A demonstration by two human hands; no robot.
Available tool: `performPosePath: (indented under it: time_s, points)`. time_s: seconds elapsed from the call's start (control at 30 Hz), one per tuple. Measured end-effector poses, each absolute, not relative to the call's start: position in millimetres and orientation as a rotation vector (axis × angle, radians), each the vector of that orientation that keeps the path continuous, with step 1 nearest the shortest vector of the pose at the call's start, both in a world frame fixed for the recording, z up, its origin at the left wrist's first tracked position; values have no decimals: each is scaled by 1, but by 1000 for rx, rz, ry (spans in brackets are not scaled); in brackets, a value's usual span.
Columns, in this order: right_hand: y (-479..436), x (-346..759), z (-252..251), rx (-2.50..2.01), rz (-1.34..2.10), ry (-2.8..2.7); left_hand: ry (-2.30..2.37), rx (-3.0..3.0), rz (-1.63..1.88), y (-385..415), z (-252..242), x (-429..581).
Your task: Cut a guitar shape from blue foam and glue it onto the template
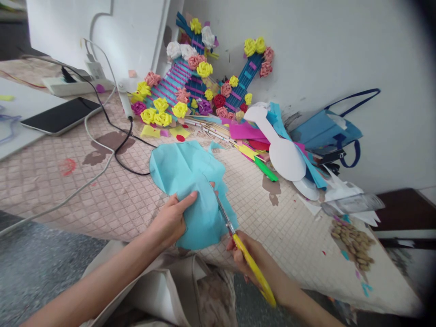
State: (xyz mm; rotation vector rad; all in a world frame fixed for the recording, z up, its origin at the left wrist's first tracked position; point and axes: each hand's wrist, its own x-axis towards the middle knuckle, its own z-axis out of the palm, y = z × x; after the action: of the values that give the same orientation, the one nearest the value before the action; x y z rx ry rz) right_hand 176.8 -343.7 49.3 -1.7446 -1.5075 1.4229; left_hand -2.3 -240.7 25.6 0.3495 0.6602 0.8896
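A sheet of light blue paper (185, 163), rounded in outline and creased, lies over the front part of the table. My left hand (173, 218) grips its lower part, thumb on top and fingers mostly hidden beneath. In my right hand (247, 254) is a pair of scissors (254, 265) with yellow handles, pointing up and to the left. Their blades lie at the right side of the blue paper, and the tip reaches in over its middle. Whether the blades are parted I cannot tell.
The quilted tablecloth (129, 204) carries a tablet (63, 116), cables and a power strip (56, 86) on the left. Flower-covered blue crafts (180, 75) lean at the back. A white guitar-shaped cutout (286, 156), a green marker (265, 169), a blue bag (327, 129) and peanuts (354, 243) sit rightward.
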Motion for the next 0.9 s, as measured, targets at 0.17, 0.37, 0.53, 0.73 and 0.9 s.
performPosePath:
  time_s: [0.17, 0.37, 0.53, 0.73, 0.9]
  points:
    - [-344, 178, 45, -1754, 1413, -1502, 652, 351, 900, -241, 25, -2]
    - [-343, 182, 45, -1735, 1449, -1515, 653, 340, 910, -242, 28, -2]
    - [-343, 179, 47, -1764, 1422, -1465, 629, 341, 915, -243, 25, -3]
    - [-343, 180, 40, -1810, 1344, -1498, 680, 322, 930, -242, 28, -1]
    - [-343, 184, 38, -1786, 1377, -1511, 705, 319, 919, -243, 31, -1]
